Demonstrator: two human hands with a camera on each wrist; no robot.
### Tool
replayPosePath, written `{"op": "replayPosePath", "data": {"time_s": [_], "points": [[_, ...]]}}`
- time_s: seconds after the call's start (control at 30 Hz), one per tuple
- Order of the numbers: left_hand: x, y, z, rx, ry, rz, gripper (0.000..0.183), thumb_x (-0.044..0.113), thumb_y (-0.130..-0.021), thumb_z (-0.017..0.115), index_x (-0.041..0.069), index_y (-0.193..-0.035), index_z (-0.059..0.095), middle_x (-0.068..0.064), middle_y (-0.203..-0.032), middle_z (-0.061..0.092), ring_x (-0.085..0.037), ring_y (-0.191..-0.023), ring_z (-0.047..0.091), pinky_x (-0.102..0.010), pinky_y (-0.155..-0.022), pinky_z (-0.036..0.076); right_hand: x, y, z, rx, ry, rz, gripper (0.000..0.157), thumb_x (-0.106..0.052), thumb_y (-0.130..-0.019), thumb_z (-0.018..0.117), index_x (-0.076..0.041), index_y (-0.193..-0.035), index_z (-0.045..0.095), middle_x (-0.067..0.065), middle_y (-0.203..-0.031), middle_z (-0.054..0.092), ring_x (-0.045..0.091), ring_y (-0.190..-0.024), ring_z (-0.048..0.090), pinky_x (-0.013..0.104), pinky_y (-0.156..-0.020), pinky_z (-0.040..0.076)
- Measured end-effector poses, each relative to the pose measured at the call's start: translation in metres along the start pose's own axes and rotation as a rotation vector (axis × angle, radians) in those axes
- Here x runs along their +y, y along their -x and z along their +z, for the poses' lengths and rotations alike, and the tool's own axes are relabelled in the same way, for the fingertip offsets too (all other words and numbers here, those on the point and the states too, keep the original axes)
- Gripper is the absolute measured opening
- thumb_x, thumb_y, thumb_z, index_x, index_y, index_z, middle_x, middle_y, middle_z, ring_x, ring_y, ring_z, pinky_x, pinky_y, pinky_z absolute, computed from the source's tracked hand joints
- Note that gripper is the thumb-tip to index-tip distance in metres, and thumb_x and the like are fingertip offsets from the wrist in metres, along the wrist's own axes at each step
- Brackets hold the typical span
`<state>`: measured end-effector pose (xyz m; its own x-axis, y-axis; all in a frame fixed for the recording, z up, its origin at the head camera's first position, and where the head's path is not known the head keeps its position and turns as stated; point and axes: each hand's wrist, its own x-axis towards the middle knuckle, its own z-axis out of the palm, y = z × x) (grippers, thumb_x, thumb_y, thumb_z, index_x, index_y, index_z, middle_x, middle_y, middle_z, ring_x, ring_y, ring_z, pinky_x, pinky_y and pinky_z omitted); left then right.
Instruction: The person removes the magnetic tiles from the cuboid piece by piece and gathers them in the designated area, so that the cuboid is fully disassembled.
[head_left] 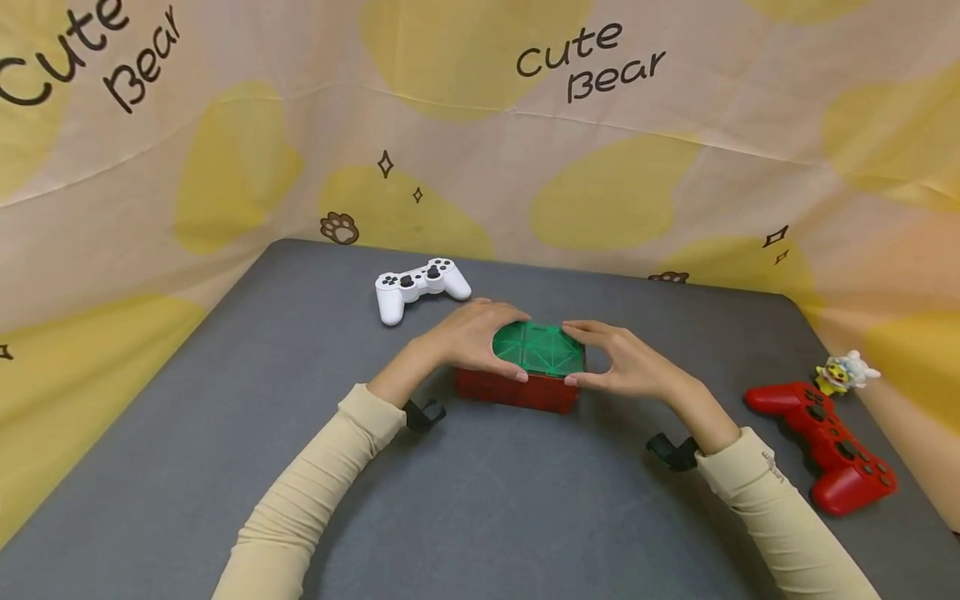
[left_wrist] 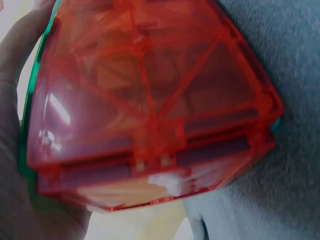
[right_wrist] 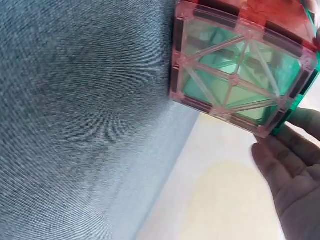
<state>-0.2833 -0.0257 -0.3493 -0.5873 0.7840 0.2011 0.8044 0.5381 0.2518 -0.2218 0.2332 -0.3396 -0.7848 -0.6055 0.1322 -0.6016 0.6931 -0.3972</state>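
Observation:
A box of see-through magnetic tiles stands on the table, with red walls (head_left: pixel 517 392) along its front. Green magnetic tiles (head_left: pixel 553 350) lie side by side across its top. My left hand (head_left: pixel 476 335) spans the left part of the green top, thumb at the near edge and fingers at the far edge. On the right, my right hand (head_left: pixel 622 364) holds the other green end the same way. The right wrist view shows a pinkish end wall (right_wrist: pixel 234 79) with fingers at the green edge. Red walls (left_wrist: pixel 155 80) fill most of the left wrist view.
A white game controller (head_left: pixel 422 287) lies behind the box to the left. At the right edge of the grey table (head_left: pixel 480 517) are a red game controller (head_left: pixel 832 450) and a small yellow-and-white figurine (head_left: pixel 843 372). A patterned cloth (head_left: pixel 465 125) hangs behind.

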Motion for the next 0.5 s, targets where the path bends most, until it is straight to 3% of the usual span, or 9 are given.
{"op": "replayPosePath", "data": {"time_s": [0.23,0.5], "points": [[0.0037,-0.0006,0.0019,0.013,0.020,-0.023,0.075,0.061,-0.063,0.070,0.016,-0.121,0.055,0.006,-0.113,0.062,-0.012,-0.096,0.056,-0.030,-0.089,0.038,0.0038,-0.0003,0.0037,0.073,0.044,-0.091,0.065,-0.033,-0.079,0.070,0.002,-0.130,0.049,0.017,-0.131,0.051,0.029,-0.114,0.055,0.044,-0.089,0.047],[0.0047,-0.0018,0.0029,0.012,0.029,-0.036,0.075,0.060,-0.062,0.071,0.015,-0.119,0.055,0.005,-0.112,0.062,-0.012,-0.097,0.055,-0.030,-0.092,0.036,0.0058,-0.0043,0.0021,0.098,0.075,-0.090,0.059,-0.033,-0.078,0.068,0.000,-0.125,0.055,0.018,-0.125,0.057,0.023,-0.093,0.064,0.036,-0.074,0.049]]}}
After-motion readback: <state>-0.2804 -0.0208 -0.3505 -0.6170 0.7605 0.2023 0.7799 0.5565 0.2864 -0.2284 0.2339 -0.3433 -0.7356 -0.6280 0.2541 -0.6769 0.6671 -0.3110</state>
